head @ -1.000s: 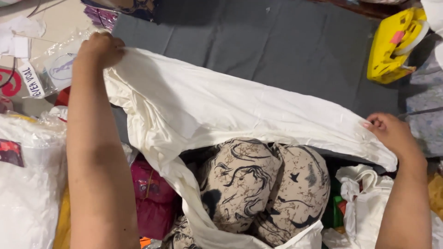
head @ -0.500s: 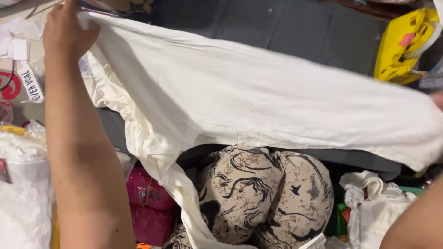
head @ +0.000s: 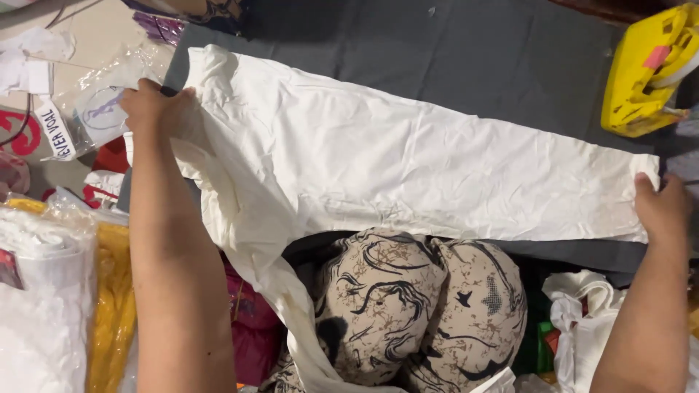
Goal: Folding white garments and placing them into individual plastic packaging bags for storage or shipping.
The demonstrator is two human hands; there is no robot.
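A long white garment [head: 408, 160], like a pair of trousers, lies stretched flat across a dark grey cloth surface [head: 451, 51]. My left hand [head: 156, 109] grips its wider end at the upper left. My right hand [head: 659, 207] pinches the narrow end at the right edge. A loose part of the garment hangs down past my left forearm toward my lap. My knees, in beige patterned fabric [head: 415, 306], sit just below the garment.
A yellow plastic object [head: 648, 73] rests at the upper right. Clear plastic bags with white and yellow cloth [head: 58, 291] pile up at the left. A magenta bundle [head: 251, 327] lies by my left knee, and white cloth [head: 582, 320] at the lower right.
The garment was held up in the air and stretched between both hands; now it lies lower, spread flat on the grey surface. Both hands came down with it.
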